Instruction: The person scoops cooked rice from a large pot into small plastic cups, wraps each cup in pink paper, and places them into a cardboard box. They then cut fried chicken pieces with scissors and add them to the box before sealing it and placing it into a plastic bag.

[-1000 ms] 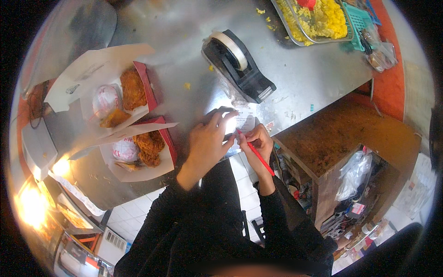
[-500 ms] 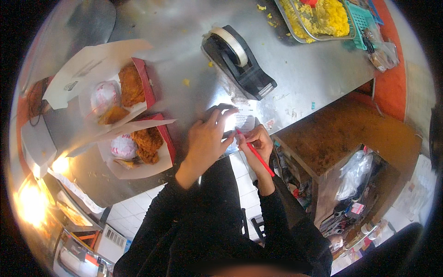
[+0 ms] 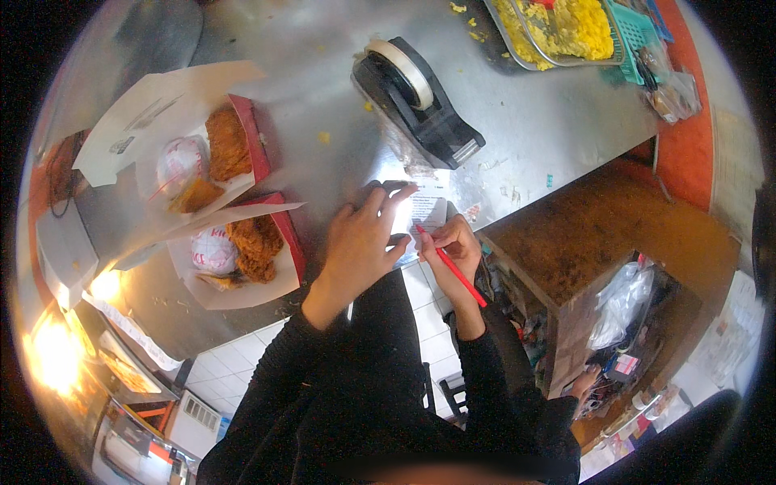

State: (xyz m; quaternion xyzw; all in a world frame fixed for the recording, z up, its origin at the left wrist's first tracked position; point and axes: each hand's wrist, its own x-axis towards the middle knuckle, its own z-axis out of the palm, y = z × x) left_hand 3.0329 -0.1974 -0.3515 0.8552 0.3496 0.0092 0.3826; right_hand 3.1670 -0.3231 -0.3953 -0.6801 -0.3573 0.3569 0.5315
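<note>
A small white printed slip (image 3: pixel 426 212) lies near the counter's front edge, partly washed out by glare. My left hand (image 3: pixel 364 234) is at its left side, thumb and forefinger spread apart, the fingertips at the paper. Dark patches under those fingers cannot be told from shadow. In my right hand (image 3: pixel 454 249) is a red pen (image 3: pixel 459 276), pinched between thumb and fingers, its tip at the slip's lower part. Just beyond the slip stands a black tape dispenser (image 3: pixel 436 121) with a roll of clear tape (image 3: pixel 402 73).
Two open boxes hold fried chicken (image 3: pixel 257 246) and wrapped round bundles (image 3: pixel 213 252) at left. A metal tray (image 3: pixel 558 63) of yellow food and a teal basket (image 3: pixel 630 40) are at far right. Another person's hand (image 3: pixel 584 384) reaches into a cluttered wooden shelf (image 3: pixel 558 331).
The red pen and my right hand have shifted slightly. My left hand stays by the slip. The other person's hand has moved up into the shelf.
</note>
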